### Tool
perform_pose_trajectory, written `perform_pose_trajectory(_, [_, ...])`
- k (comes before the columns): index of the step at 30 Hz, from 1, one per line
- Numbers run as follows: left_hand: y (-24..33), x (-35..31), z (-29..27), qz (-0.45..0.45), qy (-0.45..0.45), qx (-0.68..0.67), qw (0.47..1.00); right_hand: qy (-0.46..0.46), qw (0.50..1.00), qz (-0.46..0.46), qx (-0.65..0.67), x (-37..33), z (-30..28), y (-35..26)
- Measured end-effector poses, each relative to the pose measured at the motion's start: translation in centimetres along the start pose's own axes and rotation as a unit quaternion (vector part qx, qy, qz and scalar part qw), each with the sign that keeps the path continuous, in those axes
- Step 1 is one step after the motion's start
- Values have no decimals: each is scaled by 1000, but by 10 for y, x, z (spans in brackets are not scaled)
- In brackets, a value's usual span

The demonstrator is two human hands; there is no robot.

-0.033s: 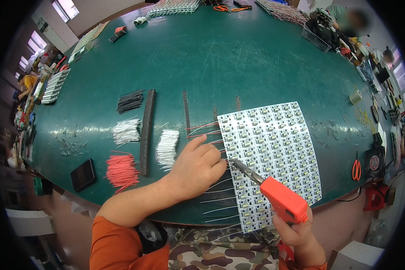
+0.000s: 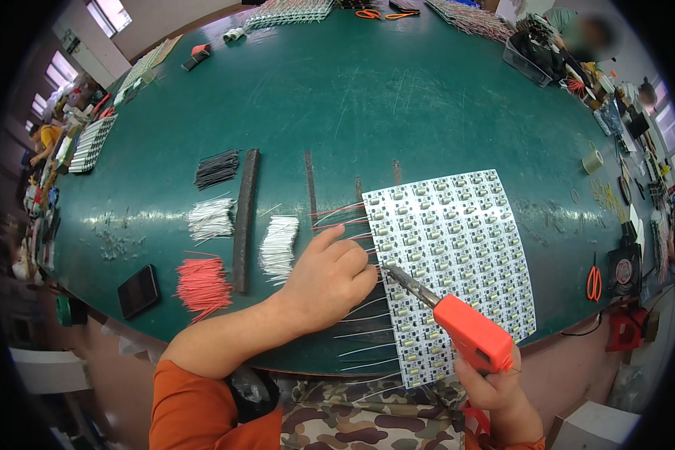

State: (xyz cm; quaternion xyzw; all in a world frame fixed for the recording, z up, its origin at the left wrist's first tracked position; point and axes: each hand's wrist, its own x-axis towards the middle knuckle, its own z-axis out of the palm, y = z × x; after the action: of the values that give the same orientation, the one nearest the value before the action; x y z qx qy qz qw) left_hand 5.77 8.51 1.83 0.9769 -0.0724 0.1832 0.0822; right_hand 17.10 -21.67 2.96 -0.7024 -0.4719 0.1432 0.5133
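The one view sits on the person's head, looking steeply down and forward over the green table (image 2: 397, 97). It hangs close above both forearms, which enter from the lower edge, while the fisheye bends the table's far rim into a curve.

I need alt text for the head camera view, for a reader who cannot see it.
The right hand holds an orange soldering iron with its tip at the left edge of a white circuit board panel, while the left hand presses wires there. Bundles of red, white and black wires lie on the green table.
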Motion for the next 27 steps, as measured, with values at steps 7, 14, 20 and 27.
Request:
perform_pose_trajectory(7, [0,0,1,-1,2,-2,1000,-10,1000,-12,-19,0,-8,-6])
perform_pose_trajectory(14, [0,-1,5,9,49,-7,999,11,1000,-4,8,-5,-9,-8])
perform_pose_trajectory(20, [1,-2,5,7,44,-7,999,9,1000,-3,10,-2,-10,-12])
perform_pose_trajectory(27, [3,-5,-3,-27,10,-33,999,4,999,-34,-18,-9,-14,-12])
